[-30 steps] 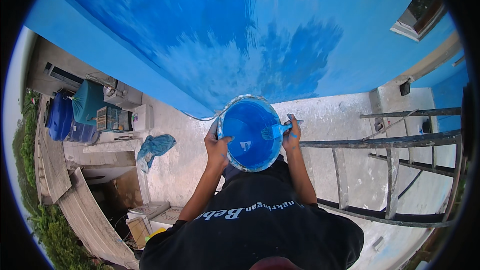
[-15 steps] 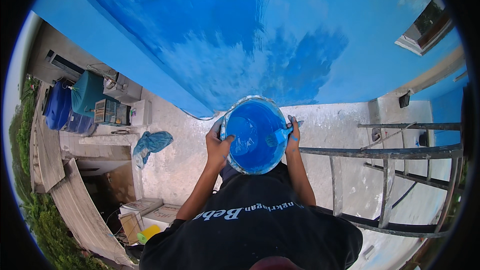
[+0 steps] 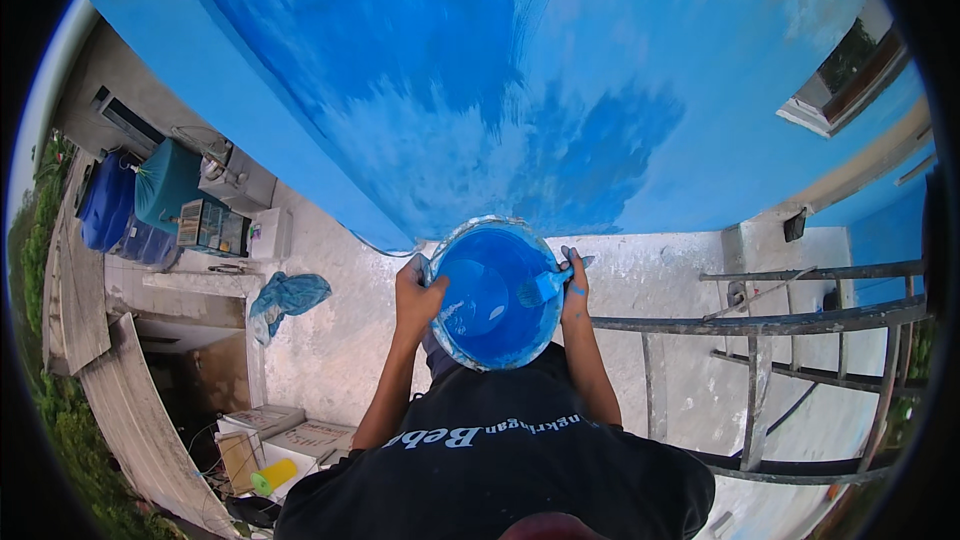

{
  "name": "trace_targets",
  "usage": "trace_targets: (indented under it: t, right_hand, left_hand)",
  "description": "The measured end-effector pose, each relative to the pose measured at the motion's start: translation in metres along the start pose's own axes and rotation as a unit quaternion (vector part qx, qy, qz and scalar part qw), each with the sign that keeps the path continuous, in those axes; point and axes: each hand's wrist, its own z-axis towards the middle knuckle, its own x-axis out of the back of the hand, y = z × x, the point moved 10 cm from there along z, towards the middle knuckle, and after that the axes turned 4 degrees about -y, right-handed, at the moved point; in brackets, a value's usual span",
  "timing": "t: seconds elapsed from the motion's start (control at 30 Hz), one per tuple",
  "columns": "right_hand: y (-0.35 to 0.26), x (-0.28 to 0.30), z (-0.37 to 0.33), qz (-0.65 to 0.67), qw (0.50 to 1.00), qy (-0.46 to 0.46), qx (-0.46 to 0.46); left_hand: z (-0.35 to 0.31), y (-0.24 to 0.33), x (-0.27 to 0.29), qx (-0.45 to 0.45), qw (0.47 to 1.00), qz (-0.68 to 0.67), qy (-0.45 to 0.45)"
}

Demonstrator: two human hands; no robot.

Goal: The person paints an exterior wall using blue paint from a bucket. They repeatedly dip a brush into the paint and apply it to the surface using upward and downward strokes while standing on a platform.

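A round paint bucket (image 3: 532,338) with a paint-crusted rim is held between my two hands in front of my black shirt. Blue paint lies in it. My left hand (image 3: 413,292) is closed on the left side of the rim, thumb over the edge. My right hand (image 3: 575,290), smudged with blue, grips the right side along with a paintbrush (image 3: 549,285). The brush's blue-coated head points inward over the paint. Ahead is a wall (image 3: 400,40) with darker blue patches over lighter blue.
A metal ladder (image 3: 760,322) stretches across the right side. At left, a crumpled blue plastic bag (image 3: 290,297) lies on the pale floor, with a cage (image 3: 212,228) and large tanks (image 3: 168,186) beyond it. Cardboard boxes (image 3: 315,437) sit at lower left. A window (image 3: 845,75) opens at upper right.
The view has shifted slightly, so the bucket and both hands appear a little lower and to the left. The bucket tilts a bit differently. Both grips stay the same.
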Motion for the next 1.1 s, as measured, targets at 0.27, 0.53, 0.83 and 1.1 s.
trace_targets:
  t: [0.27, 0.53, 0.83, 1.1]
  right_hand:
    - [0.009, 0.013, 0.014, -0.093, 0.995, -0.032, -0.022]
    - [-0.001, -0.002, -0.001, -0.226, 0.974, -0.023, -0.017]
    - [-0.045, -0.052, -0.010, -0.494, 0.861, -0.099, 0.073]
    - [-0.059, -0.101, -0.039, -0.598, 0.779, -0.132, 0.133]
  left_hand:
    - [-0.008, 0.016, -0.003, 0.018, 1.000, -0.010, -0.008]
    - [-0.018, 0.026, 0.008, 0.020, 0.997, -0.062, 0.034]
    - [-0.020, 0.026, 0.021, 0.013, 0.993, -0.094, 0.067]
    - [-0.016, 0.025, 0.021, 0.008, 0.990, -0.128, 0.067]
